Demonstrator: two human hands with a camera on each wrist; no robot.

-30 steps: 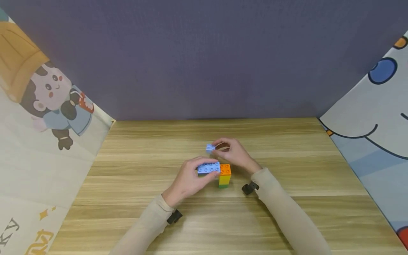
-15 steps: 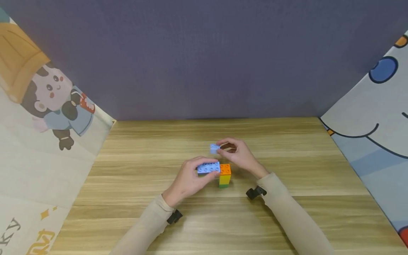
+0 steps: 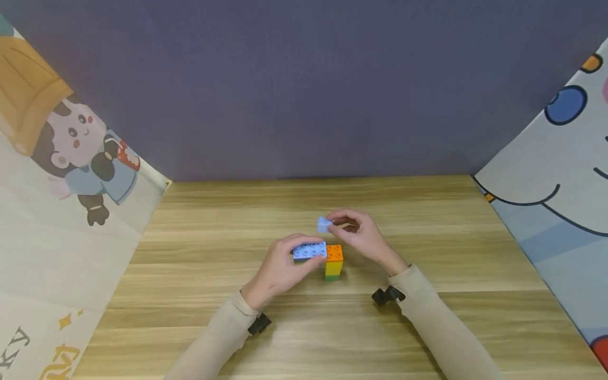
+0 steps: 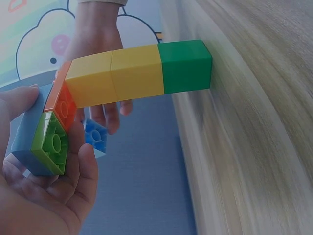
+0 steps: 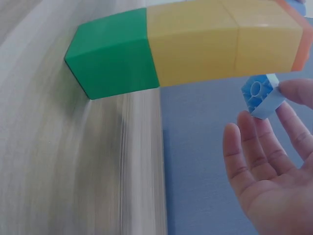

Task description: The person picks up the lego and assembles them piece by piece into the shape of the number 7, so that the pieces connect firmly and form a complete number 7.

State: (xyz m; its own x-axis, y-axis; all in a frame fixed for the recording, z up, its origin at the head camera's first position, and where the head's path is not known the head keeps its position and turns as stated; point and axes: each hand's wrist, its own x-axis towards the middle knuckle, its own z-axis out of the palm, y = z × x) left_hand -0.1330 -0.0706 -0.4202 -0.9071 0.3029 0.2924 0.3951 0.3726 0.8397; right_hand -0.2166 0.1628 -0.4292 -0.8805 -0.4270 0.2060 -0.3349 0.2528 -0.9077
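My left hand (image 3: 284,264) grips a long blue brick (image 3: 309,252) between thumb and fingers. A light green brick (image 4: 51,144) is under the blue brick, its hollow underside showing in the left wrist view. Beside them an orange brick (image 3: 334,253) tops a column of two yellow bricks (image 4: 115,76) and a dark green brick (image 4: 186,67), which stands upright on the table. Just behind this build, my right hand (image 3: 363,235) pinches a small light blue brick (image 3: 324,225) with thumb and fingertips. This brick is held in the air, apart from the build, tilted, with its hollow underside visible in the right wrist view.
The build stands on a wood-grain table (image 3: 190,295). A dark blue-grey panel (image 3: 304,89) rises along the table's back edge. Printed panels with cartoon figures flank it, one on the left (image 3: 57,237) and one on the right (image 3: 532,174).
The right hand has moved a little to the right and nearer, carrying the small light blue brick and tilting it. The left hand and the build have stayed in place.
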